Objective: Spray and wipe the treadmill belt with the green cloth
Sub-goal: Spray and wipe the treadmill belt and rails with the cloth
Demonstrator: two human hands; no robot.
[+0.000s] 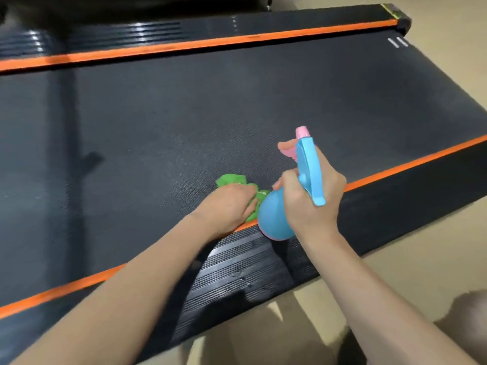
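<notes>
1. The left hand (229, 204) presses a crumpled green cloth (232, 180) onto the dark treadmill belt (237, 101), close to the near orange stripe (411, 164).
2. The right hand (311, 196) grips a blue spray bottle (274, 219) by its neck, forefinger on the pink trigger (288, 151).
3. Bottle and cloth sit just beside each other.
4. The ribbed black side rail (237, 275) lies beneath the forearms.
</notes>
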